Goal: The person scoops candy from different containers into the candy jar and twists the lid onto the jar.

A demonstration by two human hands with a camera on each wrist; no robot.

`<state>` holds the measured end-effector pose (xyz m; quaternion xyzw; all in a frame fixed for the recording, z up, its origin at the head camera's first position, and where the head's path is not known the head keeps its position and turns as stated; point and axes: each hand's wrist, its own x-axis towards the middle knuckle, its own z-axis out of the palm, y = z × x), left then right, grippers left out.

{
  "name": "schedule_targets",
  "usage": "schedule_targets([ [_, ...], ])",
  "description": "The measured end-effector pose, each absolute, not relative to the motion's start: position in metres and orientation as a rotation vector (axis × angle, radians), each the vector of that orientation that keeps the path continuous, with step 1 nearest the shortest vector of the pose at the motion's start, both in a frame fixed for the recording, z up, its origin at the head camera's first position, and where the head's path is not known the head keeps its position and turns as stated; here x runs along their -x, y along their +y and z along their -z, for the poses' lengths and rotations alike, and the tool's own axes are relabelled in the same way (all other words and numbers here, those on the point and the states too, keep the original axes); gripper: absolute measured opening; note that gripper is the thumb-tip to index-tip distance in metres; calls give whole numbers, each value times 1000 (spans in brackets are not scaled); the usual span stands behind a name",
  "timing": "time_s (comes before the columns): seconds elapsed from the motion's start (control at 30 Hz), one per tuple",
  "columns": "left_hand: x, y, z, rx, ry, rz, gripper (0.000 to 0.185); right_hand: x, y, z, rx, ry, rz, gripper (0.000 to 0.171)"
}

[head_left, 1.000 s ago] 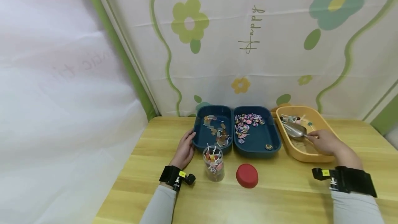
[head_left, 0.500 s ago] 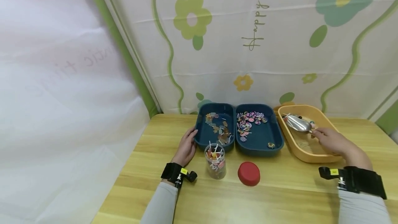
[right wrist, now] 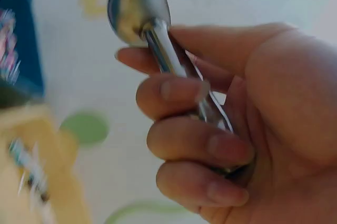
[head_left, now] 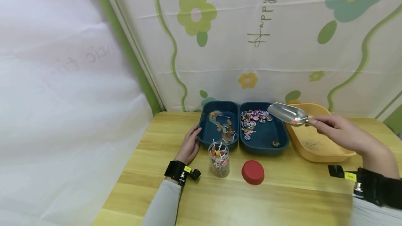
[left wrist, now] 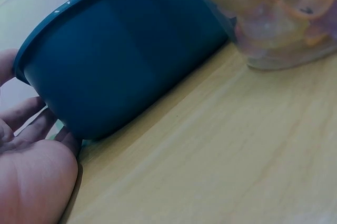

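R hand gripping scoop by handle, lifted over gap betw. yellow tray and R blue tray, few candies inside. L hand fingers relaxed, resting on L blue tray at 9 o'clock. Jar part full, lid off at 3 o'clock. Judged mid-transfer: load picked up, not yet tipped out.
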<state>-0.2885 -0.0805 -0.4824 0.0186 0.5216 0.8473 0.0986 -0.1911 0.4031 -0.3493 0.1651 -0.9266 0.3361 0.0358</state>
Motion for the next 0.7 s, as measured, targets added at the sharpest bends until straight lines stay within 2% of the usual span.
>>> schedule_targets([
  [0.13, 289, -81, 485, -48, 1545, -2519, 50, 178, 363, 326, -752, -2703, -979, 18],
  [0.27, 291, -80, 485, -44, 1535, -2533, 51, 167, 321, 317, -915, -2616, -861, 17],
  [0.47, 295, -77, 485, -50, 1525, -2535, 49, 153, 268, 310, -890, -2788, -769, 19],
  [0.7, 296, -79, 486, -45, 1532, -2547, 49, 143, 248, 307, -797, -2787, -575, 16],
])
